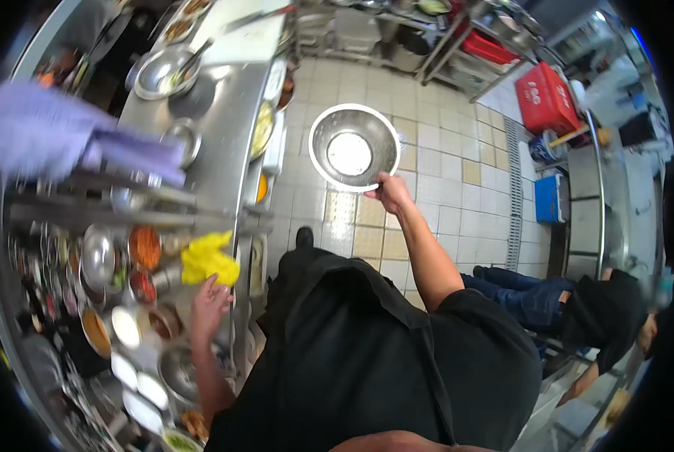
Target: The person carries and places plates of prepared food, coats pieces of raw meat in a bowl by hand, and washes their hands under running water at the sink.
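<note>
A round, shiny stainless-steel bowl (349, 153) is held over the tiled floor (442, 162), to the right of the long steel counter (220, 143) and apart from it. Its rim is pinched on the near side by the right hand (388, 193), with the fingers closed together. The mouth is turned up towards the camera and the base away from it; the outline is circular, with no single long axis seen.

A crumpled bright-yellow cloth (209, 258) is noted by the counter's near right edge, its irregular length directed roughly across the view, from left to right. The left hand (212, 298) is placed at its lower edge, fingers loosely spread and slightly bent; whether the cloth is touched cannot be told. Just left of the cloth, a round container of orange-red food (145, 248) is recorded.
</note>
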`<act>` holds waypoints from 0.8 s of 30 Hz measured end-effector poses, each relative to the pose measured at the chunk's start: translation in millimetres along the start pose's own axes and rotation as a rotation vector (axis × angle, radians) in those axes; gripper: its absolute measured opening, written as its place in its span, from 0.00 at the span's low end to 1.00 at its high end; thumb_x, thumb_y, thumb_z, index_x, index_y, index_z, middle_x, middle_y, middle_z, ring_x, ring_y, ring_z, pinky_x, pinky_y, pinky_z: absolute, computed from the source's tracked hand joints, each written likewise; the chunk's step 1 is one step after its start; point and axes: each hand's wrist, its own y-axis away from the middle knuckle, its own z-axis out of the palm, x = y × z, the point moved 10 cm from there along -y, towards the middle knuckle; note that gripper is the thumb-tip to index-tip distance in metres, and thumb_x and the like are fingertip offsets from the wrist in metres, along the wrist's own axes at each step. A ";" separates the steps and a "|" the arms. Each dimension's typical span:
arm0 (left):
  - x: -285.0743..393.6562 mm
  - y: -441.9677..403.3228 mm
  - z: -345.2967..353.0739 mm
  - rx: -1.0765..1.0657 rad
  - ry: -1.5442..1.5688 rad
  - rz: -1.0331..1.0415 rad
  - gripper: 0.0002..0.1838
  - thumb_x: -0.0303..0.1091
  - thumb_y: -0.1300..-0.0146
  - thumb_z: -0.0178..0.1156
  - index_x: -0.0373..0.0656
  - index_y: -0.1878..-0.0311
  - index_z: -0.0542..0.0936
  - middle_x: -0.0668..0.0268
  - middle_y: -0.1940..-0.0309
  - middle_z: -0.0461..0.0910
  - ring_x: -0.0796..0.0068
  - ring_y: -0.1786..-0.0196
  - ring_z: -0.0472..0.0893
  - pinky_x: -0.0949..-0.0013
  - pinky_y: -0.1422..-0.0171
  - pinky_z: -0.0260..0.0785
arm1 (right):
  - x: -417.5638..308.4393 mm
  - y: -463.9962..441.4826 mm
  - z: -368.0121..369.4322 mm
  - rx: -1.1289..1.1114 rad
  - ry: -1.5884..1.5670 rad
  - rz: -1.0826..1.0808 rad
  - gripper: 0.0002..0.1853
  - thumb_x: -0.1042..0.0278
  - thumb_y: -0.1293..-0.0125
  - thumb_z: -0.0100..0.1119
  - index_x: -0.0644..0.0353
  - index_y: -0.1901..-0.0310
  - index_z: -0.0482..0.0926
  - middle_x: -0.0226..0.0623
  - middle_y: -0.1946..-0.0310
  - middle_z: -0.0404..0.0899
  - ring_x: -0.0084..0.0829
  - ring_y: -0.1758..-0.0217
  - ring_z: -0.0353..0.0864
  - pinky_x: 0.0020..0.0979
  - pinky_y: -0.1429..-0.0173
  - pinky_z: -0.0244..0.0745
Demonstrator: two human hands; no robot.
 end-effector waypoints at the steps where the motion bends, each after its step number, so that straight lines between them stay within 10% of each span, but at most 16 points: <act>1: -9.9 -42.9 4.4 0.108 -0.112 -0.028 0.34 0.46 0.36 0.58 0.31 0.36 0.64 0.47 0.42 0.71 0.60 0.49 0.80 0.66 0.49 0.73 | -13.4 -13.6 -15.4 0.021 0.002 -0.003 0.15 0.75 0.40 0.47 0.71 0.52 0.71 0.45 0.60 0.80 0.35 0.64 0.82 0.32 0.65 0.83; 3: -14.9 -97.2 -22.2 0.728 -0.681 0.150 0.38 0.52 0.37 0.58 0.28 0.36 0.62 0.44 0.41 0.70 0.51 0.45 0.76 0.59 0.42 0.69 | -24.2 -40.0 -57.5 0.050 -0.053 0.043 0.15 0.75 0.40 0.48 0.70 0.52 0.71 0.42 0.61 0.79 0.36 0.64 0.82 0.35 0.63 0.84; 7: -3.6 -116.2 -26.6 0.830 -0.636 -0.176 0.41 0.55 0.37 0.55 0.27 0.36 0.61 0.41 0.43 0.71 0.46 0.39 0.70 0.56 0.36 0.61 | -40.1 -76.7 -165.9 0.235 -0.196 0.120 0.10 0.76 0.41 0.46 0.65 0.57 0.72 0.38 0.66 0.77 0.35 0.65 0.81 0.37 0.63 0.85; 13: -71.9 -145.3 -46.0 0.791 -0.396 0.146 0.22 0.37 0.33 0.52 0.32 0.41 0.67 0.52 0.55 0.78 0.56 0.52 0.77 0.59 0.42 0.66 | -118.7 -213.4 -366.3 0.497 -0.460 0.037 0.12 0.77 0.42 0.43 0.68 0.56 0.70 0.47 0.65 0.76 0.38 0.70 0.81 0.35 0.67 0.86; 19: 73.8 -203.4 121.9 0.733 -0.414 -0.073 0.21 0.38 0.34 0.52 0.33 0.44 0.69 0.52 0.57 0.78 0.56 0.54 0.77 0.58 0.45 0.67 | -436.5 -383.9 -475.0 0.587 -0.507 -0.392 0.22 0.78 0.39 0.39 0.69 0.41 0.65 0.53 0.53 0.75 0.44 0.60 0.83 0.40 0.67 0.86; 24: 169.5 -264.4 255.9 0.449 -0.393 -0.202 0.19 0.39 0.34 0.52 0.34 0.47 0.71 0.52 0.59 0.78 0.56 0.56 0.77 0.58 0.48 0.67 | -791.2 -423.3 -497.4 0.445 -0.461 -0.761 0.18 0.62 0.30 0.42 0.63 0.44 0.67 0.47 0.60 0.78 0.42 0.70 0.83 0.37 0.71 0.85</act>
